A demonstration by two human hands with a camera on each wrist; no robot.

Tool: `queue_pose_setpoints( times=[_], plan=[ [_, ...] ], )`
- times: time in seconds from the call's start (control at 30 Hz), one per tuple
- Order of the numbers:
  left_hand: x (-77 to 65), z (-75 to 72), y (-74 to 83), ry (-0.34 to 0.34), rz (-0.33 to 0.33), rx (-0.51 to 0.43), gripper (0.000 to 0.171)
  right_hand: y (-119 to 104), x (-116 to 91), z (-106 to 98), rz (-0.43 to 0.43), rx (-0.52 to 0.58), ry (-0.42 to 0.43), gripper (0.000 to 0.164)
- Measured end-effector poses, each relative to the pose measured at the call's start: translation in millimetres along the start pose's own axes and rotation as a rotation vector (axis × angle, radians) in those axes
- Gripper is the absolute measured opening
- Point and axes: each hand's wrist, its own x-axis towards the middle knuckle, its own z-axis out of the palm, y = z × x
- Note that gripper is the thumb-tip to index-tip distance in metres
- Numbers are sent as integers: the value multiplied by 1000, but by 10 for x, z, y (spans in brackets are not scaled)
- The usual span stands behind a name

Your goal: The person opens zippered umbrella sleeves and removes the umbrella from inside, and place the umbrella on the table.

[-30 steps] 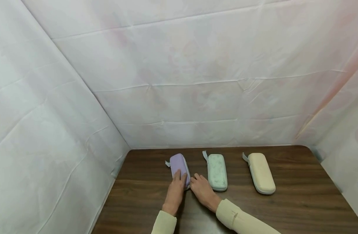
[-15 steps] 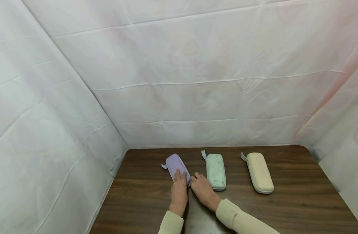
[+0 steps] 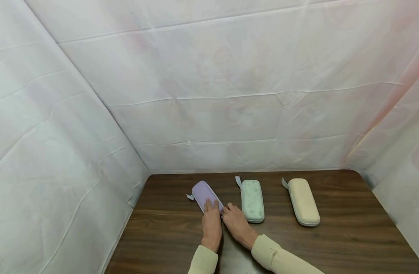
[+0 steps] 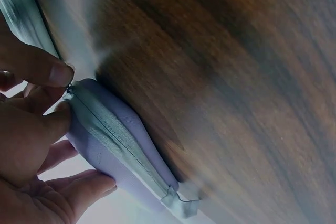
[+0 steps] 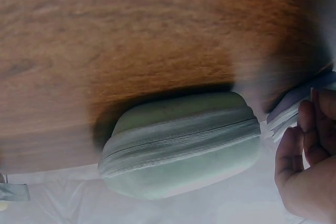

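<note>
A purple zip case lies slanted at the left of the table, its far end turned left with a pale strap there. My left hand holds its near end, two fingers laid on top; in the left wrist view the thumb seems to press the end. My right hand meets that near corner, thumb and finger pinching a small zipper pull, mostly hidden by fingertips. In the left wrist view the zipper looks closed along the visible side. A mint green zip case lies just right of my right hand.
A cream zip case with a pale strap lies farther right. The dark wooden table meets white, faintly patterned sheeting at its back; more sheeting hangs at the left and right.
The purple case has swung round, its far end and strap going left. My left hand has shifted right with it. My right hand has stayed almost in place at the near corner.
</note>
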Motion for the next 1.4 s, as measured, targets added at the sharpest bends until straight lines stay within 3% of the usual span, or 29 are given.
queue_pose_setpoints(
  times=[0.13, 0.27, 0.37, 0.53, 0.7, 0.9, 1.1, 1.23, 1.4],
  plan=[
    [6, -24, -24, -26, 41, 40, 41, -6, -13, 20, 3, -17, 21, 16],
    [26, -90, -138, -90, 145, 56, 44, -9, -34, 18, 2, -22, 39, 15],
    [72, -169, -271, -200, 234, -13, 47, -12, -44, 9, -3, -34, 28, 12],
    [196, -297, -482, -441, 356, -116, 52, -11, -47, -6, -6, -59, -20, 11],
    [318, -338, -578, -540, 436, -109, 62, 8, -34, -20, 0, -70, -43, 13],
    [356, -338, -579, -531, 464, -95, 66, 33, -20, -39, 0, -73, -42, 15],
    [316, -336, -555, -429, 461, -93, 56, 46, -17, -39, 4, -78, -33, 15],
    [281, -299, -523, -358, 440, -74, 58, 51, -19, -18, 11, -89, -39, 14],
    [251, -275, -451, -343, 392, -26, 63, 44, -29, -4, 6, -81, -60, 16]
  ],
)
